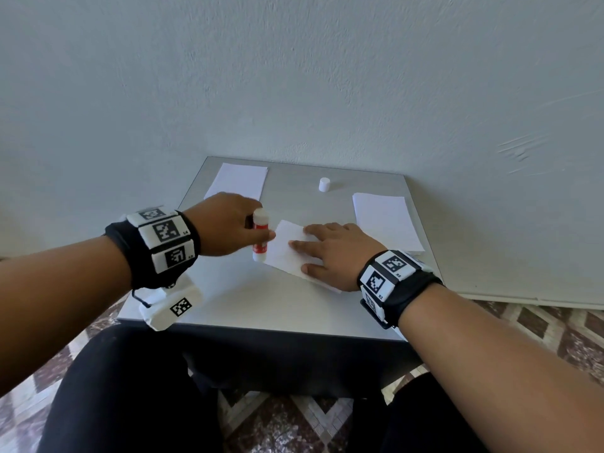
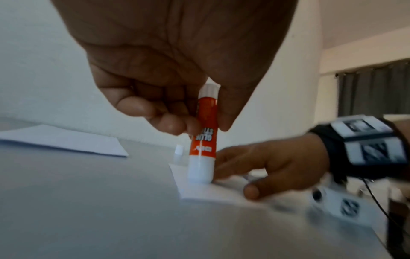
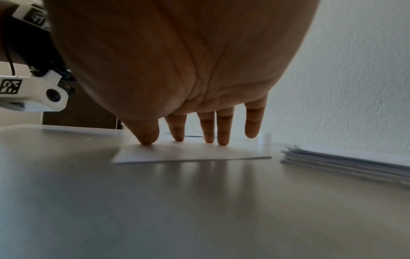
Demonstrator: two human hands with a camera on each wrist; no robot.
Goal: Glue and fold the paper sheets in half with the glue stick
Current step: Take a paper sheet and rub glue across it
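A white paper sheet (image 1: pixel 287 253) lies tilted in the middle of the grey table (image 1: pixel 261 302). My left hand (image 1: pixel 228 228) grips a red and white glue stick (image 1: pixel 259 235) upside down, its tip pressed on the sheet's left corner. In the left wrist view the glue stick (image 2: pixel 203 140) stands upright between thumb and curled fingers, tip on the sheet (image 2: pixel 199 191). My right hand (image 1: pixel 330 250) lies flat on the sheet with straight, spread fingers. In the right wrist view its fingertips (image 3: pixel 208 138) press the sheet (image 3: pixel 188 154) down.
The white glue cap (image 1: pixel 324 184) stands near the table's back edge, also seen as a cap (image 3: pixel 265 138). One paper stack (image 1: pixel 238 181) lies at the back left, another paper stack (image 1: pixel 385 220) at the right. A wall rises right behind the table.
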